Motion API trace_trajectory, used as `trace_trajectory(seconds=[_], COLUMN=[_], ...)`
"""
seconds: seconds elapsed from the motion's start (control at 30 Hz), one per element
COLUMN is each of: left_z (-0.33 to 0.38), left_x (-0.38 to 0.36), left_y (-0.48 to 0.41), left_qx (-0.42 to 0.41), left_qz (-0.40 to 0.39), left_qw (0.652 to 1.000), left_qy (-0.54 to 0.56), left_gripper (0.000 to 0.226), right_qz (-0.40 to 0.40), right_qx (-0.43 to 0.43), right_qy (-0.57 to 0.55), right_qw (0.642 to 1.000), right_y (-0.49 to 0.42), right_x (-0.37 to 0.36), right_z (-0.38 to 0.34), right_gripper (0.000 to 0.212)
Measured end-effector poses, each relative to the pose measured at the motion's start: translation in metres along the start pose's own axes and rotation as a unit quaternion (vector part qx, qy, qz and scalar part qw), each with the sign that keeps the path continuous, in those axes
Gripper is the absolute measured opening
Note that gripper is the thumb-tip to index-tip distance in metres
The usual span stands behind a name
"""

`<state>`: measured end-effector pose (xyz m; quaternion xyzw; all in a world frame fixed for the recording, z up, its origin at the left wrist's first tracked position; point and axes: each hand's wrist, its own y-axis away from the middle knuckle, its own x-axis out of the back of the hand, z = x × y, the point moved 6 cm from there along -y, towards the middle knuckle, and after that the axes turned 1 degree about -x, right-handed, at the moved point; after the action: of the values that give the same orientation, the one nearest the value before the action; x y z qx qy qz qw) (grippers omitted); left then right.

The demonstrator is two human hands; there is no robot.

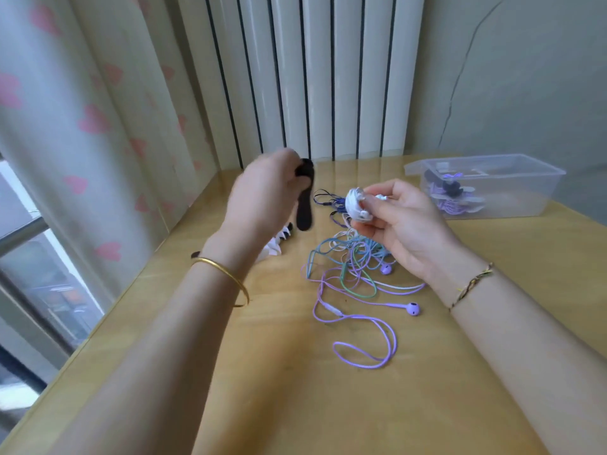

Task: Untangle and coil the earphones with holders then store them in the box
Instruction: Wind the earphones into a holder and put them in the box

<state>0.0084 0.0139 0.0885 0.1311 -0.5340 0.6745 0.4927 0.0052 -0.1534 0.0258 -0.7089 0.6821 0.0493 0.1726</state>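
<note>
My left hand [262,195] holds a black strap-shaped holder [75,205] by its top end, the strap hanging down above the table. To its right, my right hand [404,224] pinches a small coil of white earphones [356,203] in its fingertips. Below both hands, a tangle of purple, blue, green and white earphone cables [354,267] lies on the wooden table [295,389], with a purple earbud [412,309] at its near edge. A clear plastic box [525,192] at the back right holds several coiled earphones in holders.
More black and white holders [279,243] lie on the table partly behind my left wrist. A dark blue cable [328,200] lies behind the coil. A curtain and window run along the left table edge, a radiator stands behind.
</note>
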Motion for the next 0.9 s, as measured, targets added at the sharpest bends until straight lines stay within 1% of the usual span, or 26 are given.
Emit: trace_trajectory(seconds=[0.03, 0.07, 0.1, 0.13, 0.17, 0.2, 0.23, 0.27, 0.3, 0.33, 0.37, 0.43, 0.5, 0.53, 0.6, 0.63, 0.7, 0.8, 0.9], left_z=[0.006, 0.014, 0.018, 0.024, 0.029, 0.034, 0.039, 0.047, 0.056, 0.062, 0.068, 0.075, 0.076, 0.075, 0.075, 0.076, 0.079, 0.079, 0.077], left_x=[-0.012, -0.027, -0.039, -0.053, -0.064, -0.074, -0.080, -0.087, -0.092, -0.096, -0.103, -0.109, -0.115, -0.115, -0.113, -0.111, -0.110, -0.112, -0.112], left_y=[0.002, 0.003, 0.006, 0.010, 0.013, 0.015, 0.015, 0.016, 0.017, 0.018, 0.018, 0.017, 0.015, 0.016, 0.017, 0.018, 0.020, 0.020, 0.018], left_qx=[0.017, 0.038, 0.067, 0.094, 0.116, 0.128, 0.129, 0.125, 0.119, 0.111, 0.108, 0.099, 0.064, 0.039, -0.015, -0.036, -0.049, -0.029, -0.013], left_qz=[-0.032, -0.056, -0.067, -0.070, -0.064, -0.050, -0.030, -0.015, -0.011, -0.024, -0.056, -0.146, -0.232, -0.263, -0.300, -0.305, -0.299, -0.284, -0.259], left_qw=[0.996, 0.982, 0.965, 0.951, 0.939, 0.932, 0.930, 0.929, 0.925, 0.919, 0.911, 0.889, 0.866, 0.858, 0.863, 0.871, 0.882, 0.882, 0.883], left_qy=[0.088, 0.177, 0.244, 0.287, 0.316, 0.336, 0.343, 0.347, 0.360, 0.377, 0.394, 0.423, 0.438, 0.440, 0.407, 0.384, 0.361, 0.374, 0.391], left_gripper=[0.014, 0.017, 0.024, 0.030, 0.028, 0.019, 0.012, 0.011, 0.011, 0.013, 0.019, 0.035, 0.050, 0.058, 0.065, 0.065, 0.066, 0.060, 0.051], right_qz=[0.002, 0.008, 0.013, 0.015, 0.014, 0.014, 0.014, 0.020, 0.027, 0.032, 0.038, 0.042, 0.046, 0.046, 0.044, 0.046, 0.053, 0.062, 0.051], right_qx=[-0.009, -0.015, -0.025, -0.033, -0.044, -0.055, -0.066, -0.077, -0.086, -0.096, -0.106, -0.122, -0.138, -0.147, -0.167, -0.177, -0.197, -0.218, -0.217], right_qy=[-0.037, -0.063, -0.082, -0.093, -0.103, -0.115, -0.130, -0.142, -0.153, -0.161, -0.171, -0.189, -0.199, -0.200, -0.209, -0.216, -0.225, -0.229, -0.238], right_qw=[0.999, 0.998, 0.996, 0.995, 0.994, 0.992, 0.989, 0.987, 0.984, 0.982, 0.979, 0.973, 0.969, 0.968, 0.963, 0.959, 0.953, 0.947, 0.945], right_y=[0.002, 0.003, 0.005, 0.007, 0.009, 0.011, 0.011, 0.012, 0.011, 0.009, 0.007, 0.002, -0.002, -0.002, -0.002, -0.001, 0.001, 0.005, 0.007], right_x=[0.004, 0.012, 0.018, 0.027, 0.033, 0.041, 0.044, 0.053, 0.060, 0.064, 0.070, 0.076, 0.084, 0.085, 0.087, 0.087, 0.086, 0.085, 0.082], right_z=[-0.002, -0.005, -0.006, -0.006, -0.005, -0.003, 0.000, 0.002, 0.004, 0.007, 0.008, 0.011, 0.014, 0.015, 0.018, 0.019, 0.023, 0.027, 0.025], right_gripper=[0.017, 0.016, 0.016, 0.016, 0.016, 0.017, 0.018, 0.019, 0.020, 0.020, 0.020, 0.020, 0.021, 0.020, 0.022, 0.023, 0.026, 0.026, 0.025])
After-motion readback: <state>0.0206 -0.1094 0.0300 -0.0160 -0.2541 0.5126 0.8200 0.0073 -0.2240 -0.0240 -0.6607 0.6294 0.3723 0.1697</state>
